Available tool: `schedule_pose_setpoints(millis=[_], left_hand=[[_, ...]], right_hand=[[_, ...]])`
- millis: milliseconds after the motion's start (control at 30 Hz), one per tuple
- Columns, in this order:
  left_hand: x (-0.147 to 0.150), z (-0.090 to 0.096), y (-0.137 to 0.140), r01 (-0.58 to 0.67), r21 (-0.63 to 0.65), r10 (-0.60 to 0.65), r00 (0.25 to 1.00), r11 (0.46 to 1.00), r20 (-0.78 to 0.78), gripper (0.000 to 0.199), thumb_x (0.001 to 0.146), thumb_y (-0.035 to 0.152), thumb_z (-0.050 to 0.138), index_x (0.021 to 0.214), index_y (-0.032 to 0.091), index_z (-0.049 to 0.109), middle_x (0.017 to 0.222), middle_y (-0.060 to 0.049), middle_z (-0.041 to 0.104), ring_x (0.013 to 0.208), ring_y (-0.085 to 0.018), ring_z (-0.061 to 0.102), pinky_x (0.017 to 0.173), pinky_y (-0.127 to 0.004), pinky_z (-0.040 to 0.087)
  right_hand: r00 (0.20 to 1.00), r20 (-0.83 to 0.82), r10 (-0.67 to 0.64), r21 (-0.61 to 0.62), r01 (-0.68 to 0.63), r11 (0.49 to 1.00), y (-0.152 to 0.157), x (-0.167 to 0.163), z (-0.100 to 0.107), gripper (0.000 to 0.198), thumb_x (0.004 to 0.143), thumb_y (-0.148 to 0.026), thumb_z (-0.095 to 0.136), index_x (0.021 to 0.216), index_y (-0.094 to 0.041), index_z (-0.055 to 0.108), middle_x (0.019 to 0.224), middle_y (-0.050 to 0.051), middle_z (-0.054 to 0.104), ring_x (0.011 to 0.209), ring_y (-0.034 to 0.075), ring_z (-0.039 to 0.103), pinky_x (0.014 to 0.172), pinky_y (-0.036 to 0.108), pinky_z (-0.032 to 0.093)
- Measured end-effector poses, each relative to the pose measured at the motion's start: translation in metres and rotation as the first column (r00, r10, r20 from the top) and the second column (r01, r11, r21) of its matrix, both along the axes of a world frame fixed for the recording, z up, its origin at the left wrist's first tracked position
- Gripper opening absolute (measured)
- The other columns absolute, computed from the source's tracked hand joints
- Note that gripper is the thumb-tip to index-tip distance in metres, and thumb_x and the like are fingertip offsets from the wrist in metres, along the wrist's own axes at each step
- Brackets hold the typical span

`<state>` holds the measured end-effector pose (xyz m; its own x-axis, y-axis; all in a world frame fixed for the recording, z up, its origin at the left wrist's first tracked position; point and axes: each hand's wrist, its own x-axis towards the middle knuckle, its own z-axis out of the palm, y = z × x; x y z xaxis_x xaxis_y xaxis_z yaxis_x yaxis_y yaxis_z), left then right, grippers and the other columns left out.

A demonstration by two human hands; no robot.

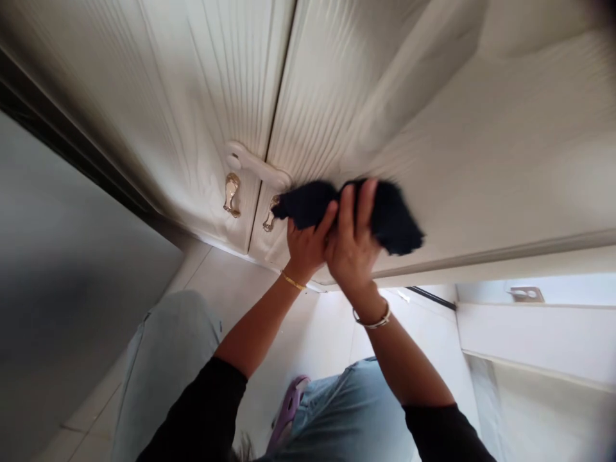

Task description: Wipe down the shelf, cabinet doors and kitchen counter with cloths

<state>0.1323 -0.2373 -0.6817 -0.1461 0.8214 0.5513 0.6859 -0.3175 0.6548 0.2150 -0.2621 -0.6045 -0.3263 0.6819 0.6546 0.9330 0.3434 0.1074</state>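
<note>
A dark navy cloth (397, 218) is bunched against the cream wood-grain cabinet (481, 173), near the edge where its front meets its side. My left hand (308, 247) grips the cloth's left part, its thumb up along the fabric and its other fingers mostly hidden. Beside it, my right hand (353, 247) presses the cloth with fingers laid over it, slightly blurred. The two hands touch or nearly touch. Just left of the cloth is an ornate metal handle (269, 218), partly covered by its tip.
A white latch strap (257, 165) spans the gap between the two doors, above a second handle (231, 194). At left stands a grey smooth panel (72, 256). Pale floor tiles (260, 289) lie below, with my knees and a purple clog (291, 407) over them.
</note>
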Motion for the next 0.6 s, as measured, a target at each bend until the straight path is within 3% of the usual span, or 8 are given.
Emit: schedule_pose_setpoints(millis=[67,133,233,333,467,533,600], left_hand=[[0.005,-0.052,-0.008,-0.05,-0.114,0.052,0.999,0.992,0.009,0.059,0.106,0.048,0.033,0.136,0.007,0.064,0.097,-0.021,0.075,0.098,-0.033,0.072,0.104,-0.052,0.045],[0.007,-0.094,-0.016,-0.072,-0.162,0.074,0.997,0.984,0.005,0.055,0.104,0.044,0.036,0.129,0.005,0.067,0.098,-0.024,0.075,0.097,-0.035,0.073,0.099,-0.052,0.048],[0.001,-0.12,-0.025,-0.071,-0.116,0.071,0.997,0.991,-0.003,0.052,0.102,0.044,0.04,0.129,0.009,0.068,0.107,-0.025,0.075,0.107,-0.037,0.071,0.102,-0.054,0.048],[-0.011,-0.115,-0.029,-0.047,-0.038,0.047,0.999,0.998,-0.02,0.052,0.103,0.044,0.039,0.134,0.012,0.066,0.117,-0.024,0.073,0.118,-0.036,0.067,0.106,-0.054,0.046],[-0.019,-0.1,-0.026,-0.014,0.021,0.014,1.0,1.0,-0.028,0.057,0.105,0.044,0.029,0.136,0.012,0.064,0.123,-0.025,0.071,0.122,-0.037,0.065,0.102,-0.054,0.05],[-0.019,-0.085,-0.018,-0.027,0.061,0.03,0.999,0.998,-0.039,0.062,0.106,0.047,0.023,0.138,0.011,0.062,0.12,-0.024,0.071,0.12,-0.036,0.066,0.101,-0.053,0.051],[-0.019,-0.063,-0.007,-0.039,0.104,0.044,0.998,0.994,-0.049,0.066,0.105,0.053,0.024,0.143,0.012,0.058,0.125,-0.022,0.07,0.124,-0.035,0.063,0.106,-0.052,0.049]], right_hand=[[0.999,0.048,0.024,-0.12,-0.018,0.993,-0.007,0.002,-0.045,0.053,0.108,-0.032,0.035,0.16,-0.02,0.041,0.161,0.021,0.044,0.101,0.024,0.076,0.083,0.033,0.061],[0.993,0.087,0.083,-0.173,-0.067,0.983,-0.012,0.008,-0.085,0.051,0.107,-0.028,0.037,0.157,-0.022,0.047,0.155,0.019,0.052,0.081,0.019,0.077,0.072,0.029,0.06],[0.985,0.107,0.134,-0.124,-0.12,0.985,-0.014,0.017,-0.114,0.05,0.104,-0.026,0.037,0.151,-0.022,0.055,0.148,0.018,0.06,0.072,0.017,0.076,0.063,0.027,0.055],[0.988,0.086,0.128,-0.126,-0.117,0.985,-0.014,0.017,-0.115,0.051,0.104,-0.026,0.034,0.149,-0.02,0.057,0.146,0.017,0.061,0.059,0.014,0.071,0.053,0.026,0.049],[0.993,0.051,0.103,-0.204,-0.09,0.975,-0.014,0.013,-0.106,0.05,0.105,-0.026,0.034,0.146,-0.018,0.061,0.144,0.018,0.063,0.052,0.011,0.066,0.052,0.025,0.051],[0.993,0.025,0.116,-0.176,-0.109,0.978,-0.013,0.01,-0.091,0.049,0.105,-0.028,0.037,0.148,-0.018,0.059,0.147,0.018,0.061,0.064,0.015,0.073,0.056,0.024,0.055],[0.989,-0.028,0.142,-0.132,-0.144,0.981,-0.009,0.007,-0.067,0.052,0.106,-0.03,0.038,0.156,-0.018,0.047,0.154,0.018,0.054,0.096,0.022,0.078,0.072,0.028,0.061]])
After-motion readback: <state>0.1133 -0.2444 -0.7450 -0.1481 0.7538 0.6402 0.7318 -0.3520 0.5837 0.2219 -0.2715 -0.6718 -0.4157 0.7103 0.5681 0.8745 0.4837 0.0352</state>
